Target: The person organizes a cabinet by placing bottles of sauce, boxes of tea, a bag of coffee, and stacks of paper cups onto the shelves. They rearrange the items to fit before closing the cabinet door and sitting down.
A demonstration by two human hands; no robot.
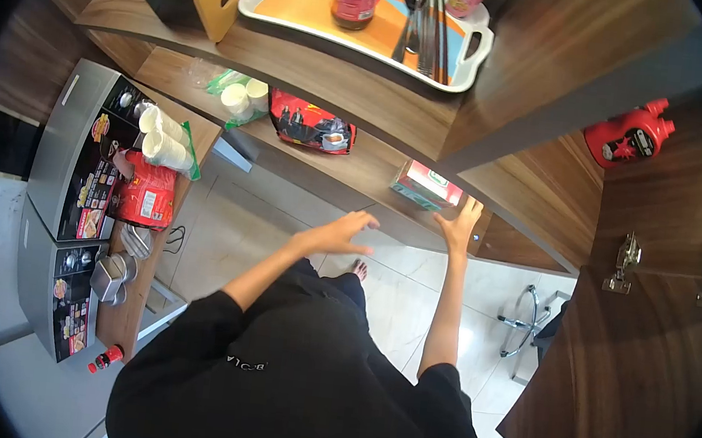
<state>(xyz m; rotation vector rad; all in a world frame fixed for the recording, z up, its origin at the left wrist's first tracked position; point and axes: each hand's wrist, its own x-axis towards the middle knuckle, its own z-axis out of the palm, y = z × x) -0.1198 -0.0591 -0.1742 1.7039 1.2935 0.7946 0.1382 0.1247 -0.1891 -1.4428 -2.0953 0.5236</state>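
My right hand reaches up to the right end of a small red, white and green box on the lower wooden shelf. Its thumb and fingers are apart, with the fingertips close to the box's right side. Over the floor in front of the shelf, my left hand is in the air with its fingers spread and nothing in them. A red printed package lies on the same shelf, left of the box. Stacked pale cups in plastic wrapping stand beside that package.
Above, a white-rimmed tray bears a jar and cutlery. A red bottle is in the right compartment, over an open cabinet door. At left are toaster ovens, more cups and a red bag.
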